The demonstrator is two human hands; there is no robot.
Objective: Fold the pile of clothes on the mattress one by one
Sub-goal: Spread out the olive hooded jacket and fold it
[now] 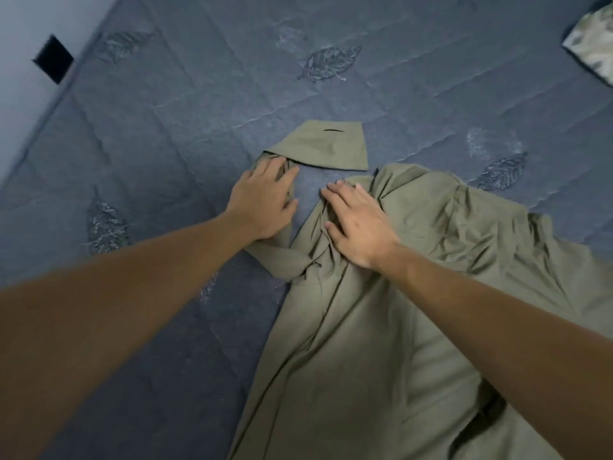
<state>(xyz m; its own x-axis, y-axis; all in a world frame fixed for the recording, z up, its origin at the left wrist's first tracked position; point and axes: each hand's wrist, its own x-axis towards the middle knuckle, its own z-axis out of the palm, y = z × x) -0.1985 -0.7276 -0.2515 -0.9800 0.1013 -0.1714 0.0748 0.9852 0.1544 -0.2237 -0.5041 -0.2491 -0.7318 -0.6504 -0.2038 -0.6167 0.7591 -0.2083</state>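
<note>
An olive-green garment [381,327] lies spread and creased on the dark blue quilted mattress [215,78]. One narrow part of it runs up to a flat rectangular end [328,147] with a short dark slit. My left hand [262,200] rests flat on that narrow part, fingers straight and pointing toward the rectangular end. My right hand [355,224] presses flat on the crumpled upper part of the garment, fingers spread. A strip of bare mattress shows between the two hands.
The mattress has stitched leaf patterns [328,61]. A camouflage-patterned cloth [593,44] lies at the far right corner. A pale wall with a black square patch [53,58] runs along the left edge of the mattress.
</note>
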